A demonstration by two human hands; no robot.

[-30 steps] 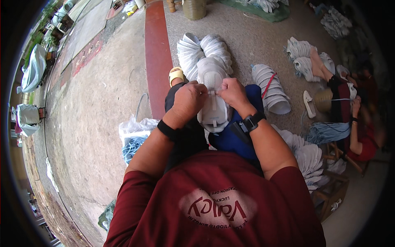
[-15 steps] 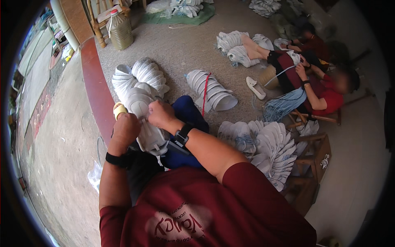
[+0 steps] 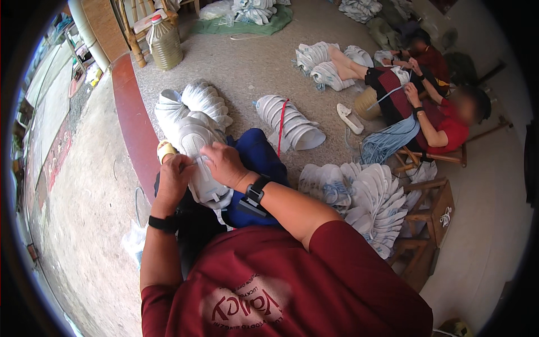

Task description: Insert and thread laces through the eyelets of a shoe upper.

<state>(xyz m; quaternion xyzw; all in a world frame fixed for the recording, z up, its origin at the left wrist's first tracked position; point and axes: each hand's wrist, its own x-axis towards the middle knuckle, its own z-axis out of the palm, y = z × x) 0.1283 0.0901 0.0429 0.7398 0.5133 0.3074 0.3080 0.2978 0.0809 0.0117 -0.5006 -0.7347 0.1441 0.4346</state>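
A white shoe upper (image 3: 209, 188) lies across my knees, its toe end away from me. My left hand (image 3: 174, 177) is at its left edge, fingers pinched together. From the right, my right hand (image 3: 224, 164) reaches over the middle of the upper with its fingertips drawn together. Whatever the fingers grip is too small to make out. A pale yellow wrap (image 3: 165, 149) shows just beyond the left hand's knuckles. Past the upper, stacked white uppers (image 3: 205, 104) rest on the floor.
Another stack of uppers (image 3: 289, 123), tied with red cord, lies ahead. More uppers (image 3: 373, 208) fan out at right beside a wooden stool (image 3: 432, 213). Two people sit at far right, one near a bundle of light blue laces (image 3: 390, 140). A capped jug (image 3: 164, 45) stands far left.
My right hand has loosened from a fist into a looser pinch over the upper. The left hand has turned slightly, its fingers now meeting near the upper's edge.
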